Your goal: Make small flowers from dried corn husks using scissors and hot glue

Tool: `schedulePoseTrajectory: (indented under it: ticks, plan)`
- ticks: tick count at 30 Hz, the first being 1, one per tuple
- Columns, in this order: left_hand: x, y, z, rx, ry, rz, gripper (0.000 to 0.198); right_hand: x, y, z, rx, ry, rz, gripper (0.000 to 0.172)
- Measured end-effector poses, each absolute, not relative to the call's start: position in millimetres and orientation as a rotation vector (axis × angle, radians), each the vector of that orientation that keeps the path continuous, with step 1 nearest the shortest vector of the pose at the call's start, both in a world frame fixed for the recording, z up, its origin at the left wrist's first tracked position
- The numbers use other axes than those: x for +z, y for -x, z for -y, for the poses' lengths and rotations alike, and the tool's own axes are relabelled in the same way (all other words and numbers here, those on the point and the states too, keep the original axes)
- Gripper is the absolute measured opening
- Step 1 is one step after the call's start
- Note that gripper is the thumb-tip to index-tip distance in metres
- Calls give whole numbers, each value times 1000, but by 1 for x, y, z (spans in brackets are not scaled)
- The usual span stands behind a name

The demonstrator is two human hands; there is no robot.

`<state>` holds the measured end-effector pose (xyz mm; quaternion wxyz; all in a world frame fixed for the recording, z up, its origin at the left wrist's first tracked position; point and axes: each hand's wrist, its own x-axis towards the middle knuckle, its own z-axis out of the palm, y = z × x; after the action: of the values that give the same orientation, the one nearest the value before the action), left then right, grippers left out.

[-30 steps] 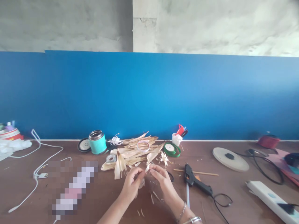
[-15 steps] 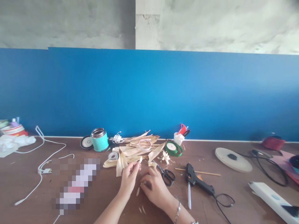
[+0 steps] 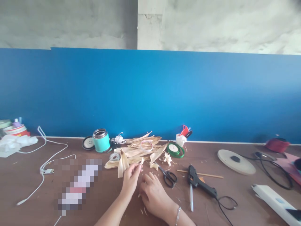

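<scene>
My left hand (image 3: 131,179) is raised a little off the brown table (image 3: 235,194) and pinches a small pale strip of dried husk (image 3: 141,161) between its fingertips. My right hand (image 3: 152,194) lies palm down on the table just to its right, fingers curled over small husk scraps; what is under them is hidden. A pile of dried corn husks (image 3: 136,152) lies just beyond both hands. Black-handled scissors (image 3: 168,176) rest to the right of my right hand.
A black glue gun (image 3: 201,184) with its cord lies right of the scissors. A teal jar (image 3: 101,140), green ribbon spool (image 3: 174,148), small husk flower (image 3: 167,158), white cup of tools (image 3: 180,138), white round disc (image 3: 235,161) and white cable (image 3: 44,163) sit around. A blue wall panel backs the table.
My right hand dropped from beside the left hand down onto the table, uncovering the scissors. My left hand kept its pinch and lifted the husk strip slightly.
</scene>
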<state>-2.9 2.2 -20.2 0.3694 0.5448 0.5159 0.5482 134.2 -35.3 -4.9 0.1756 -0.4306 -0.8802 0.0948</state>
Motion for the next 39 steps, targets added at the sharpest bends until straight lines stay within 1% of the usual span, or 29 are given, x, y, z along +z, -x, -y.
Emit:
schedulePoseTrajectory:
  ticks: [4,7,9,11,12,13,15,22,34,39]
  plan:
    - [-21,3,-2,1387,-1414,-1325,36,-7,-133,39,324,1161,2457,16]
    - [-19,2,0,1364,-1389,-1322,35,-4,-133,37,523,1187,2121,19]
    - [-16,0,2,1347,-1398,-1302,34,0,-135,32,719,1202,1814,15]
    - [-13,-2,5,1331,-1421,-1275,33,4,-137,26,941,1171,1501,4]
    - [-11,-3,6,1321,-1433,-1261,33,6,-139,24,1033,1138,1360,6]
    - [-10,-5,7,1310,-1443,-1250,33,7,-140,23,1107,1101,1243,11]
    - [-7,-7,10,1294,-1464,-1233,33,10,-141,21,1182,1038,1098,17]
    - [-3,-10,15,1250,-1493,-1229,32,11,-143,20,1112,987,1108,26]
    - [-5,-12,15,1232,-1475,-1202,35,2,-145,18,989,1024,1222,24]
    - [-1,-12,17,1228,-1454,-1182,32,0,-145,18,979,1036,1247,24]
